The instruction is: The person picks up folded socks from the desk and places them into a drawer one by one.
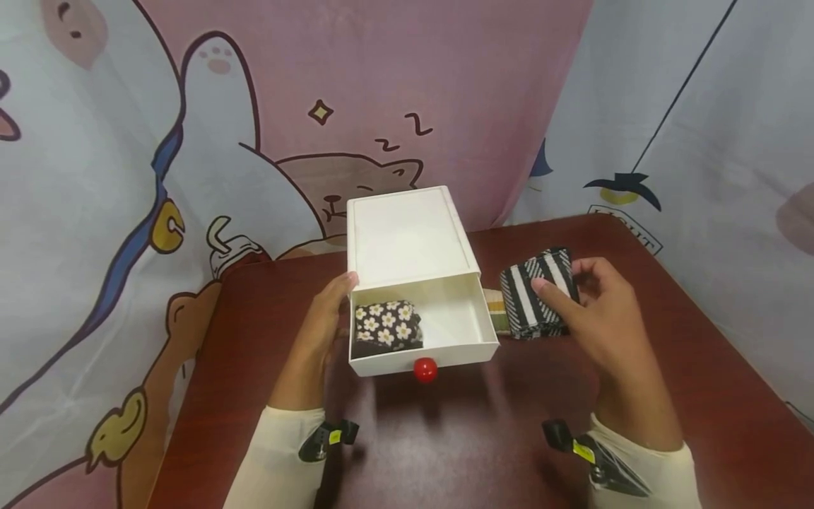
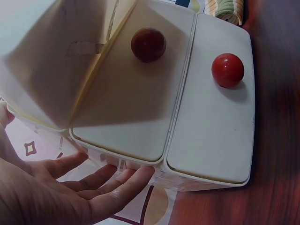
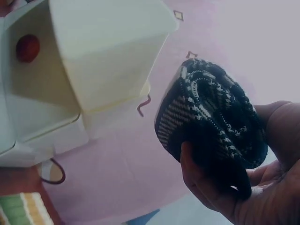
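A white unit of stacked drawers (image 1: 407, 233) stands on the table, its top drawer (image 1: 454, 314) pulled out. A folded black sock bundle with white flowers (image 1: 386, 324) lies in the left part of that drawer. My left hand (image 1: 321, 318) rests against the unit's left side, thumb near the drawer's edge. In the left wrist view its fingers (image 2: 115, 187) stretch along the side wall. To the right of the drawer, my right hand (image 1: 600, 311) grips a folded black-and-white striped sock bundle (image 1: 531, 300), thumb on the near face. The right wrist view shows its rolled knit layers (image 3: 215, 112).
Two lower drawers show red round knobs (image 2: 228, 70); the top drawer has a red knob (image 1: 425, 370) too. A green, yellow and white striped folded cloth (image 3: 21, 209) lies on the table (image 1: 432, 452) right of the unit. A cartoon-printed curtain (image 1: 381, 85) hangs behind.
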Demonstrator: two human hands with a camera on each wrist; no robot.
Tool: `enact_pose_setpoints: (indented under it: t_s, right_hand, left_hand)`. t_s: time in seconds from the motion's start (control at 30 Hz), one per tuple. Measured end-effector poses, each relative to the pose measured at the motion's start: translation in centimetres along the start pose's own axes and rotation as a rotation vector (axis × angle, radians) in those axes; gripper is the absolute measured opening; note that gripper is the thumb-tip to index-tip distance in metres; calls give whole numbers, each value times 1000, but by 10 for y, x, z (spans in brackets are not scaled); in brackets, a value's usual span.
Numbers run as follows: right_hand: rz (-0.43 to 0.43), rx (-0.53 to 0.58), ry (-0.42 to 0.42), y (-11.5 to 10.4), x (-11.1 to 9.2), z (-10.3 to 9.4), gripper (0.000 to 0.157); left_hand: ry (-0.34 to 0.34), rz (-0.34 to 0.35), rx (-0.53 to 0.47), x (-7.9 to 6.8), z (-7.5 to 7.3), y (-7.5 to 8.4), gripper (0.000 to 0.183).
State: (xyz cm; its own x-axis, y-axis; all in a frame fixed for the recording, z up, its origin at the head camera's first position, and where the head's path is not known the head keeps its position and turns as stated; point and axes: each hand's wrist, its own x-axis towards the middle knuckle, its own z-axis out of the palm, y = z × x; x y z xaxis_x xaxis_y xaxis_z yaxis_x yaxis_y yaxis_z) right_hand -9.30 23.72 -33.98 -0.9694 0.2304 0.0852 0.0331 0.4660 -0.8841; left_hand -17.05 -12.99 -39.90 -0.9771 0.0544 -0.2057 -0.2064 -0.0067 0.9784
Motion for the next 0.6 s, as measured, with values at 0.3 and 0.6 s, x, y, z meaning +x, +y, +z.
enact_pose_setpoints:
  t_s: [0.3,0.6]
  right_hand:
    - [-15,55,-42,-26,3,12,56]
    - [32,142,-147,-50,2,40,59]
  left_hand:
    - [8,6,50,1,1,2,67]
    - [11,2,54,-1,1,3,65]
